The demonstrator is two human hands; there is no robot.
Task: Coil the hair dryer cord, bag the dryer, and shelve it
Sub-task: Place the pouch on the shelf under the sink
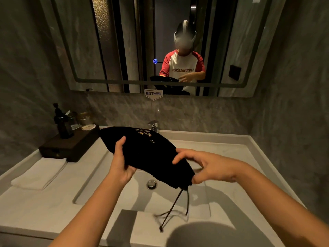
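Note:
A black drawstring bag (146, 150) with gold lettering is held level above the white sink basin (178, 195). My left hand (121, 163) grips its middle from below, thumb on top. At the bag's gathered mouth on the right, my right hand (208, 168) pinches the fabric. Two black drawstrings (173, 207) dangle from the mouth toward the front of the basin. The bag looks full, but the hair dryer and its cord are hidden.
A chrome faucet (154, 125) stands behind the bag and a drain (151, 184) lies below it. On the left counter sit a folded white towel (39, 173) and a dark wooden tray (71, 145) with a pump bottle (62, 122) and jars. A mirror (160, 41) hangs above.

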